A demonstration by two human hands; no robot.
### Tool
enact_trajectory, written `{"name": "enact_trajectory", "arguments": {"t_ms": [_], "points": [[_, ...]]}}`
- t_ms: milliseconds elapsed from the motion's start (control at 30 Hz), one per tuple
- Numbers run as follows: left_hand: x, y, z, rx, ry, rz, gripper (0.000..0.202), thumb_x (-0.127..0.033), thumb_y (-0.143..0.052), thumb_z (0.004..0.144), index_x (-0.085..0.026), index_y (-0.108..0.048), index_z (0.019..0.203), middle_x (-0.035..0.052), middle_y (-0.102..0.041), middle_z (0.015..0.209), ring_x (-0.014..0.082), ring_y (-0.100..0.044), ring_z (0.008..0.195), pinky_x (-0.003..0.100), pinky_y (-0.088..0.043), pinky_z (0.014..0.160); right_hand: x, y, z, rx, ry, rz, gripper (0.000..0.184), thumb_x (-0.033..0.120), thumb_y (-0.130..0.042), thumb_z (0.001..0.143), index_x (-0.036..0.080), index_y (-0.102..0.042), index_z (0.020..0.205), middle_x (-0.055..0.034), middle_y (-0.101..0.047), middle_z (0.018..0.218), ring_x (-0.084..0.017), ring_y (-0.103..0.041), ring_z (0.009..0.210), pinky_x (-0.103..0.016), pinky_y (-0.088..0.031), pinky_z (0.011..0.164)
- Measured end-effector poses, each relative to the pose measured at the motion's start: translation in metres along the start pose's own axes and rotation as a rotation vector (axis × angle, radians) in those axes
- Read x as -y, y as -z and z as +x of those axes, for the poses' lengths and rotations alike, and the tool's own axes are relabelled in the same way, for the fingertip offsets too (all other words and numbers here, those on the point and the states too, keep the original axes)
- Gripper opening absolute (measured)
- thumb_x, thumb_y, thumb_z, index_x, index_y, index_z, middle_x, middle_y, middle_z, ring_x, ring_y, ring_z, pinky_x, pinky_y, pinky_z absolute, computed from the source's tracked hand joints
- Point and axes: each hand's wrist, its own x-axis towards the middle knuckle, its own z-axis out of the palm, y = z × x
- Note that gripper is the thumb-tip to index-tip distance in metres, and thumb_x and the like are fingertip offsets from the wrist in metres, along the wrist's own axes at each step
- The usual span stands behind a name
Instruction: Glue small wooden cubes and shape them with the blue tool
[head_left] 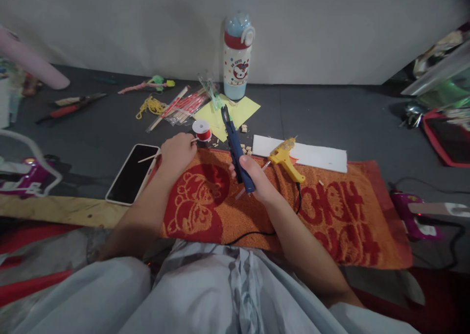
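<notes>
My left hand point(178, 152) is closed round a thin wooden stick point(148, 157), whose ends show on both sides of the fist. One end reaches over the phone point(129, 173); the other lies near a spool of red thread point(201, 130). In my right hand point(254, 175) is a dark blue pliers-like tool point(236, 148), its jaws pointing away from me above the towel. Short cut wooden pieces point(245, 149) lie just beyond it. To the right of that hand, a yellow glue gun point(285, 158) rests on the towel and a white strip point(323, 156).
An orange-red towel point(249, 221) covers the front of the dark table. Behind stand a bottle point(238, 59), yellow paper point(249, 107), packs of sticks point(187, 106) and yellow string point(150, 107). Pliers point(69, 109) lie left. A black cord point(253, 233) crosses the towel.
</notes>
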Motion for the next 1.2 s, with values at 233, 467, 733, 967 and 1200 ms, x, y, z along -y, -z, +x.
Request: {"name": "enact_trajectory", "arguments": {"t_ms": [233, 467, 733, 967, 1200], "points": [[0.000, -0.001, 0.003, 0.045, 0.023, -0.004, 0.041, -0.035, -0.035, 0.088, -0.018, -0.067, 0.108, 0.0170, -0.065, 0.111, 0.0353, -0.060, 0.104, 0.045, -0.045, 0.084, 0.002, -0.001, 0.000, 0.011, 0.005, -0.021, 0.051, 0.072, -0.057, 0.073, 0.021, -0.054, 0.081, 0.0013, -0.052, 0.071, -0.012, -0.048, 0.063, -0.027, -0.041, 0.060], [-0.001, -0.003, 0.001, -0.042, -0.048, -0.029, 0.036, -0.035, -0.039, 0.088, -0.020, -0.066, 0.107, 0.0132, -0.066, 0.112, 0.0302, -0.062, 0.101, 0.038, -0.045, 0.079, 0.002, -0.002, 0.000, 0.014, 0.001, -0.030, 0.053, 0.074, -0.057, 0.071, 0.021, -0.053, 0.078, 0.0014, -0.051, 0.071, -0.012, -0.047, 0.063, -0.027, -0.039, 0.059], [-0.004, -0.005, -0.006, -0.161, -0.176, -0.118, 0.035, -0.027, -0.037, 0.090, -0.026, -0.062, 0.114, 0.0065, -0.065, 0.115, 0.0245, -0.061, 0.104, 0.032, -0.042, 0.075, 0.003, -0.002, -0.001, 0.004, -0.003, -0.053, 0.055, 0.076, -0.057, 0.069, 0.022, -0.052, 0.077, 0.0003, -0.052, 0.073, -0.013, -0.046, 0.064, -0.028, -0.038, 0.058], [-0.003, -0.006, -0.005, -0.171, -0.173, -0.091, 0.032, -0.027, -0.039, 0.087, -0.026, -0.065, 0.106, 0.0056, -0.066, 0.108, 0.0237, -0.062, 0.100, 0.031, -0.040, 0.070, 0.003, -0.002, -0.001, 0.002, 0.004, -0.050, 0.054, 0.076, -0.057, 0.070, 0.022, -0.054, 0.078, -0.0004, -0.053, 0.074, -0.013, -0.047, 0.065, -0.028, -0.038, 0.060], [-0.005, -0.003, -0.007, -0.138, -0.134, -0.085, 0.034, -0.029, -0.040, 0.088, -0.029, -0.066, 0.109, 0.0044, -0.066, 0.111, 0.0232, -0.062, 0.100, 0.032, -0.041, 0.071, 0.002, -0.001, -0.001, -0.006, 0.001, -0.069, 0.055, 0.077, -0.056, 0.070, 0.022, -0.054, 0.078, -0.0003, -0.052, 0.073, -0.014, -0.046, 0.064, -0.029, -0.038, 0.060]]}}
